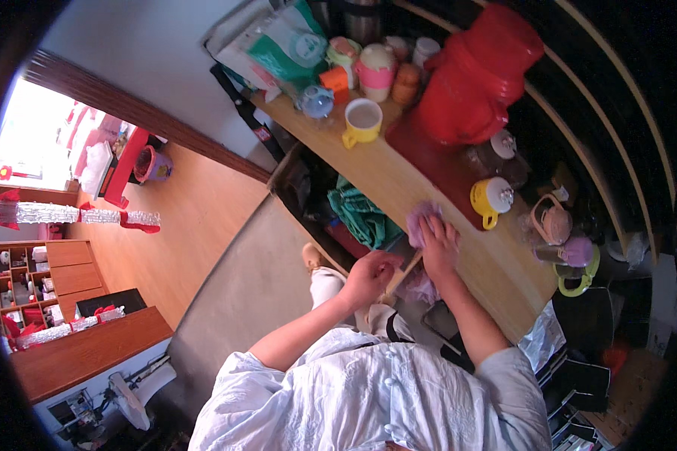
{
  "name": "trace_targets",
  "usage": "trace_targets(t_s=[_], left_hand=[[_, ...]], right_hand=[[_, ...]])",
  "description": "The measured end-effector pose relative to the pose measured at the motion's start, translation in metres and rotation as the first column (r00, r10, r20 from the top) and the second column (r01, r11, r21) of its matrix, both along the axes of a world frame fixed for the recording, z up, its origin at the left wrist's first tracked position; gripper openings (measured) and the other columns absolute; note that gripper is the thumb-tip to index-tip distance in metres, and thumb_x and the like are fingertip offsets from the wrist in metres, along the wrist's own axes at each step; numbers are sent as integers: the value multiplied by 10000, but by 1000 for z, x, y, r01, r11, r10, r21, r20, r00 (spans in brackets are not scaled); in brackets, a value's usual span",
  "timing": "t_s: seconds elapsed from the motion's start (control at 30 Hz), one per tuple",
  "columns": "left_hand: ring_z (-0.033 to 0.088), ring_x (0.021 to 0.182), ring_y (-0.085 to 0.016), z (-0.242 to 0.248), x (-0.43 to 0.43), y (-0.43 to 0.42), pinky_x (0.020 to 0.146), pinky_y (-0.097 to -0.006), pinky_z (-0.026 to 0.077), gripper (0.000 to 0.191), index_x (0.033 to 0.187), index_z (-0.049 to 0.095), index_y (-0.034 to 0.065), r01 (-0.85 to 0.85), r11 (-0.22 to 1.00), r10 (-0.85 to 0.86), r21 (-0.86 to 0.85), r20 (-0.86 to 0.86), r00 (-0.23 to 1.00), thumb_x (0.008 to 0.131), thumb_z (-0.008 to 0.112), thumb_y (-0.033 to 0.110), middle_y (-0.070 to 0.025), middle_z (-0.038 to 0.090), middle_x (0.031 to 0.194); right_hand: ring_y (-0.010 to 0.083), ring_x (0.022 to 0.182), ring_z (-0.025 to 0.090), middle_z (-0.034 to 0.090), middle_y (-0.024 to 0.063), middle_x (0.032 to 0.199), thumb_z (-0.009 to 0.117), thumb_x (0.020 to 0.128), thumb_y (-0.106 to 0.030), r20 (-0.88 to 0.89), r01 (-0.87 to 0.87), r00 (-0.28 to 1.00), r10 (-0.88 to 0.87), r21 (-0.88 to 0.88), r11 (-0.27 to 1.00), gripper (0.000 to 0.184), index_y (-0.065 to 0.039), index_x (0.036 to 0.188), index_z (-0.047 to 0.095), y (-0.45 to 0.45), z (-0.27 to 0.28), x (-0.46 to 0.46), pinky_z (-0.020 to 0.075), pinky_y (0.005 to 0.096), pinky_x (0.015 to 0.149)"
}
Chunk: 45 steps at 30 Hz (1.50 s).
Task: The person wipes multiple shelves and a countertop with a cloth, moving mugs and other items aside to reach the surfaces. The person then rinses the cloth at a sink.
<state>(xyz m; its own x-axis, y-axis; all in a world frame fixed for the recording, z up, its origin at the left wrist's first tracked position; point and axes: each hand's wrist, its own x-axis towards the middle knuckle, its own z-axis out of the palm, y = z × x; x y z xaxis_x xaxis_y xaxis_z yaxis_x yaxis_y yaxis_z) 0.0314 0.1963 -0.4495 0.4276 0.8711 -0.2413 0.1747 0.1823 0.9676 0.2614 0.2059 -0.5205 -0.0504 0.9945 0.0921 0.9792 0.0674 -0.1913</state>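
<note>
My right hand (pixel 441 245) presses a purple cloth (pixel 420 224) onto the light wooden tabletop (pixel 479 262), near its front edge. Loosely bent and holding nothing that I can see, my left hand (pixel 370 276) hovers by the front of an open drawer (pixel 293 211). Inside the drawer lies a bunched green cloth (pixel 366 217). Beyond the right hand, a yellow mug with a white lid (pixel 491 200) stands on a dark red mat (pixel 429 175). An uncovered yellow cup (pixel 363 121) sits farther left on the wood.
A large red thermos flask (pixel 468 84) stands on the mat. Several cups and bottles, including a pink-and-cream cup (pixel 377 73), crowd the back left. To the right are a pink handled bottle (pixel 553 222) and a purple-lidded bottle (pixel 575 252). Purple plastic (pixel 420 288) hangs below the drawer.
</note>
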Motion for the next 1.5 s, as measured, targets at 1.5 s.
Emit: trace_targets(t_s=[1.5], left_hand=[[551,1322,-419,242,-43,532,1120,-450,450,476,1395,591,25,47,383,-190,923,29,981,922,569,-28,-226,575,1446]], right_hand=[[391,1247,547,579,157,1367,710,673,110,-373,385,911,-177,613,690,694,-114,1329,682,344,298,-137,461,467,1076]])
